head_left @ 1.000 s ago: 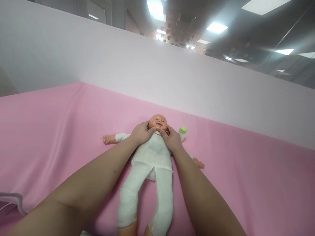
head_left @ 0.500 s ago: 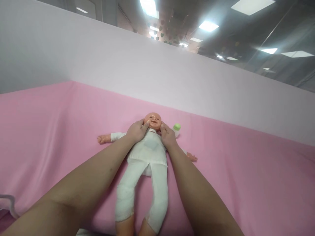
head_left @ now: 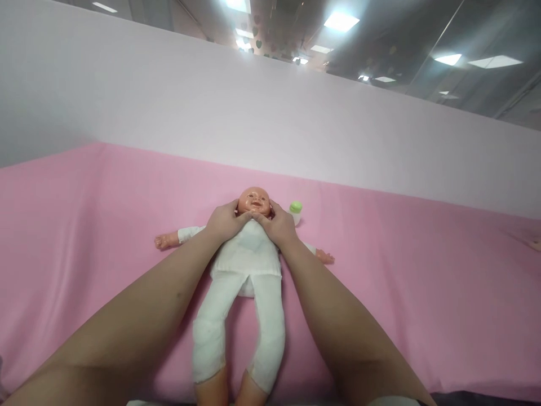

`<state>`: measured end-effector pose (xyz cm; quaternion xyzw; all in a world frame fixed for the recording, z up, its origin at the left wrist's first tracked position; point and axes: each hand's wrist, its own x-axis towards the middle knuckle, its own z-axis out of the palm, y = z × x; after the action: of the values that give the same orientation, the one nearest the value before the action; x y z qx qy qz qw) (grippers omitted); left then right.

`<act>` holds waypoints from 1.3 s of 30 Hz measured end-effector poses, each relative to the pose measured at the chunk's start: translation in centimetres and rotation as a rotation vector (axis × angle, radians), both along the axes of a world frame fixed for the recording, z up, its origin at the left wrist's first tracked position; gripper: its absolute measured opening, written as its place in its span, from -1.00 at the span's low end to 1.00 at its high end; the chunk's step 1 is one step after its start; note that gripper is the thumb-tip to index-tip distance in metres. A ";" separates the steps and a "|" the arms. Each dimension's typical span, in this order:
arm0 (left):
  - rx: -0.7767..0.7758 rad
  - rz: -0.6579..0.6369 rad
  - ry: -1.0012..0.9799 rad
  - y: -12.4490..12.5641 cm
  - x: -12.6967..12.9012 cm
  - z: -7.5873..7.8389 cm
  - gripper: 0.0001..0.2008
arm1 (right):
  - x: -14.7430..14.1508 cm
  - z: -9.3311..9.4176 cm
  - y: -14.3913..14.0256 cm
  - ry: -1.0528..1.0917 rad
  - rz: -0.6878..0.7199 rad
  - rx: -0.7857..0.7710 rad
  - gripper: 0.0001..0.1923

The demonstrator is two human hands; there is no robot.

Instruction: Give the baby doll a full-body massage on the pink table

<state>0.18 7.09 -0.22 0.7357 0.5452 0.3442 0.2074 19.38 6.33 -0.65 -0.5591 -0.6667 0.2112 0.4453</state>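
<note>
Cupping the doll's (head_left: 247,254) chin, left hand (head_left: 224,221) and right hand (head_left: 276,225) met thumb-to-thumb, face work looked mid-way, bottle (head_left: 296,212) sat untouched

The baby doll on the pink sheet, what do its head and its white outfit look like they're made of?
The baby doll's head looks like hard or vinyl plastic: peach-coloured, smooth, with a shiny glare on the forehead. Its white one-piece outfit looks like soft matte knit fabric, probably cotton, wrinkling over stuffed-looking legs. The left hand and right hand rest at the doll's neck. The pink sheet seems to be plain woven cloth.
</note>
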 end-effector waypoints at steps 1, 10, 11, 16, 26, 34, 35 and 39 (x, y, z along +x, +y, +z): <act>-0.007 0.004 -0.010 0.0 -0.1 0.0 -0.48 | 0.1 -0.1 0.0 0.011 0.001 0.000 -0.29; -0.010 0.039 -0.038 0.3 -0.4 -0.3 -0.49 | 0.8 -1.0 0.8 0.133 0.029 -0.007 -0.36; -0.009 0.041 -0.044 0.4 -0.4 -0.4 -0.50 | 0.9 -1.1 0.9 0.139 0.031 -0.004 -0.39; -0.007 0.030 -0.066 0.6 -0.4 -0.8 -0.45 | 0.9 -1.1 0.8 0.149 0.016 0.034 -0.53; -0.064 0.021 -0.083 0.3 -0.4 -0.1 -0.40 | 0.0 0.1 -0.3 -0.136 -0.079 -0.016 -0.38; -0.070 0.036 -0.080 0.4 -0.5 -0.2 -0.41 | 0.4 0.3 -0.3 -0.160 -0.073 -0.033 -0.43; -0.067 0.040 -0.085 0.4 -0.5 -0.2 -0.41 | 0.5 0.2 -0.2 -0.139 -0.070 -0.040 -0.41; -0.043 0.042 -0.112 0.8 -0.5 -0.5 -0.44 | 0.9 -0.1 0.1 -0.067 -0.038 -0.040 -0.44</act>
<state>-0.28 7.90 -0.77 0.6991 0.5554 0.3773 0.2458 20.26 6.43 -0.77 -0.5873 -0.6660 0.1972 0.4155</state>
